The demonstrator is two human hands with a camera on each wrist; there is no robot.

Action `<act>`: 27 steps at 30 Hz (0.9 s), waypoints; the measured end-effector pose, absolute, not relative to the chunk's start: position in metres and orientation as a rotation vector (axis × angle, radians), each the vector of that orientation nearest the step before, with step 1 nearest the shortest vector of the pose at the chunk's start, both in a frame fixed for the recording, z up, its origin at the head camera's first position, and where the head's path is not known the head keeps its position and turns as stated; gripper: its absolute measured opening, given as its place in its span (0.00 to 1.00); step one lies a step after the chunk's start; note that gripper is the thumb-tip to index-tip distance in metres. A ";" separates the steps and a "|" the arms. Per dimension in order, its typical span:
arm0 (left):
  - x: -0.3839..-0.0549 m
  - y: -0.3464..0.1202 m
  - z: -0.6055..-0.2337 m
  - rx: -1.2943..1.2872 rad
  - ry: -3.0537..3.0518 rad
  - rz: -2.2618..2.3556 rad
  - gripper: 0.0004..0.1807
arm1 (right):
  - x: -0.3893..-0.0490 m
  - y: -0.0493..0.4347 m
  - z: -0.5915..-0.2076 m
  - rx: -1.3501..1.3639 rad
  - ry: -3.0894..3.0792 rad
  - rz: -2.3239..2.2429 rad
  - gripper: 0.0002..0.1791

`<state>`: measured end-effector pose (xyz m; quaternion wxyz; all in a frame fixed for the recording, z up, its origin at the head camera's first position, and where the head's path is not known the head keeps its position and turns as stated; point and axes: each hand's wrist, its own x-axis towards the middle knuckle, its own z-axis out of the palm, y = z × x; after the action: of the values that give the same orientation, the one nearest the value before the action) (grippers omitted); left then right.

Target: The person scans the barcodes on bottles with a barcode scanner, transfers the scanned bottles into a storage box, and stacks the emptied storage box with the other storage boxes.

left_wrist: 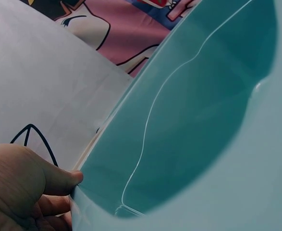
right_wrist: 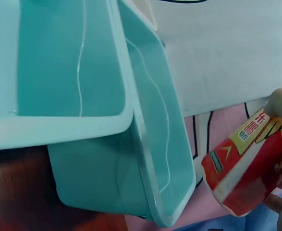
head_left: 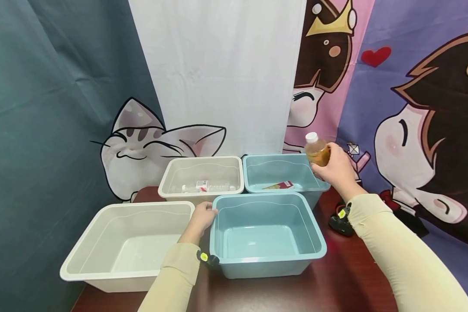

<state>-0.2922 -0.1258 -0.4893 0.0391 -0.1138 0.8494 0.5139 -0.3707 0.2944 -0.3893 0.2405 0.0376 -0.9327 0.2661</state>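
Note:
My right hand (head_left: 336, 169) grips a plastic bottle (head_left: 315, 149) with a white cap and amber contents, held above the right side of the back blue bin (head_left: 257, 161). The bottle's red and yellow label (right_wrist: 244, 166) shows in the right wrist view. At the back left corner of the front blue bin (head_left: 268, 261), my left hand (head_left: 201, 216) pinches the rim. In the left wrist view its thumb (left_wrist: 66, 179) lies on the edge and the other fingers curl below, partly hidden. Nothing lies inside the front blue bin.
A white front bin (head_left: 113, 277) stands at the left. In the back white bin (head_left: 171, 184) lies a clear bottle (head_left: 214, 187). A red and yellow packet (head_left: 279, 185) lies in the back blue bin. Curtains hang behind the dark table (head_left: 335, 277); a black object (head_left: 341, 225) sits right.

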 end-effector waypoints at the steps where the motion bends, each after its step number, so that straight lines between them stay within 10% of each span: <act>1: -0.292 -0.126 -0.490 -0.347 2.603 1.579 0.23 | -0.373 0.292 -0.390 0.145 -2.559 0.703 0.40; 27: -0.292 -0.128 -0.492 -0.342 2.599 1.600 0.23 | -0.393 0.240 -0.417 0.585 -2.757 0.227 0.43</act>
<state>-0.2921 -0.1279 -0.4919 0.0350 -0.1114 0.8457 0.5207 -0.3931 0.2403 -0.4165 0.1565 0.2045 -0.9630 0.0794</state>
